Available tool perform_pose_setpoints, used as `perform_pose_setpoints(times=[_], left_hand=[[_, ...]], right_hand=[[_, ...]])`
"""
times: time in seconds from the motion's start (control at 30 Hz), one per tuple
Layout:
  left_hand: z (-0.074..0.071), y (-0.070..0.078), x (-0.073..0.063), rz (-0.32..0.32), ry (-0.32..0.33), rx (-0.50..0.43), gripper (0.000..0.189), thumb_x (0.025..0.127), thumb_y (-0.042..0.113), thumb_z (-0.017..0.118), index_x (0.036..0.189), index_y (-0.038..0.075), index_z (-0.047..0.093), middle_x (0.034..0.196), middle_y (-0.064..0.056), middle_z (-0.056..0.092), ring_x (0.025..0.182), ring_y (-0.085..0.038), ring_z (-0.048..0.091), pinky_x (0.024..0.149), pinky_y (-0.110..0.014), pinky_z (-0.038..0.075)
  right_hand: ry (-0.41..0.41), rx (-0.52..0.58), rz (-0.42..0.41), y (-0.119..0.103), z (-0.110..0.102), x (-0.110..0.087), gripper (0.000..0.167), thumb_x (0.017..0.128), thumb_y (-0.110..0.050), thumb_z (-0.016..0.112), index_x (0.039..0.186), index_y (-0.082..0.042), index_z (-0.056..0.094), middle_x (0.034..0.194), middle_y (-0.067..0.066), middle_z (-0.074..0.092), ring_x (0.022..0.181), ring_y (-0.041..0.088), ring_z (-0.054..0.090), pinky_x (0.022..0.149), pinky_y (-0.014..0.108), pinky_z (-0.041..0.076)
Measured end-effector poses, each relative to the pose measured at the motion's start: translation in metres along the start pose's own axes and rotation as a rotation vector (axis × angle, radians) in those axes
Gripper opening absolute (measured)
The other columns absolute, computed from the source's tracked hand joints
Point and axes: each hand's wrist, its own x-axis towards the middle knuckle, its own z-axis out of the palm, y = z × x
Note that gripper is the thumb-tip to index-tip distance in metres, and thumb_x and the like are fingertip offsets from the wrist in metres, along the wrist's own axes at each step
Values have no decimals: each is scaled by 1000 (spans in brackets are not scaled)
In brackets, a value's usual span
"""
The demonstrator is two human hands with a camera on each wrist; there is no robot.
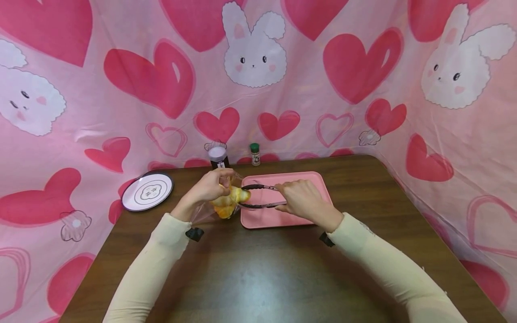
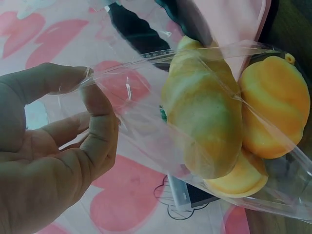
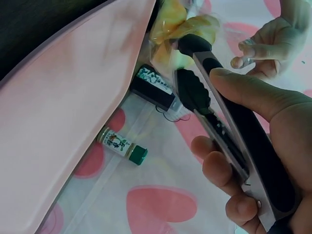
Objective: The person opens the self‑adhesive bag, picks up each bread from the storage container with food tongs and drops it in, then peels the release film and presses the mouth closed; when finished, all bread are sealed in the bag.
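Observation:
My left hand pinches the edge of a clear plastic bag between thumb and fingertip. Inside the bag are several golden bread pieces; a long bread roll lies nearest the bag's mouth, with a rounder orange-brown bun beside it. My right hand grips a pair of tongs, thumb on one arm and fingers round the other. The tongs' black scalloped tips are spread apart, right at the near end of the long roll in the head view.
A pink tray lies on the brown table under the tongs. Behind stand a dark jar with a pale lid and a small green-capped shaker. A white dark-rimmed plate sits at the left edge. Patterned pink cloth surrounds the table.

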Motion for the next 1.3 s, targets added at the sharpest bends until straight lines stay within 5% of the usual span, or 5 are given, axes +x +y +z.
perform_pose_setpoints(times=[0.17, 0.53, 0.93, 1.3], left_hand=[[0, 0, 0, -2, -6, -10, 62, 78, 0, 66, 140, -1, 55, 139, -20, 51, 91, -25, 57, 70, -28, 47], [1, 4, 2, -4, -3, 74, 60, 79, 2, 68, 138, -4, 55, 122, -21, 57, 88, -24, 55, 80, -34, 46], [1, 6, -1, 32, 46, 138, 59, 74, 2, 66, 131, -8, 58, 132, -22, 55, 105, -30, 56, 97, -43, 48], [6, 5, 6, 12, 9, 132, 58, 78, 3, 70, 134, -6, 57, 126, -22, 60, 89, -24, 58, 93, -42, 49]], right_hand=[[7, 35, -2, 2, 1, -2, 44, 75, -49, 84, 105, -18, 74, 60, -6, 57, 48, 10, 41, 42, 25, 35], [172, -54, -109, 0, -5, -11, 42, 73, -41, 87, 100, -15, 67, 67, -3, 63, 51, 11, 48, 42, 24, 37], [224, -108, -151, -1, -10, -15, 39, 77, -32, 84, 105, -12, 66, 68, -2, 62, 51, 13, 50, 43, 25, 39], [281, -189, -160, -9, -12, -12, 35, 77, -29, 83, 96, -10, 61, 66, -1, 58, 51, 17, 54, 43, 27, 40]])
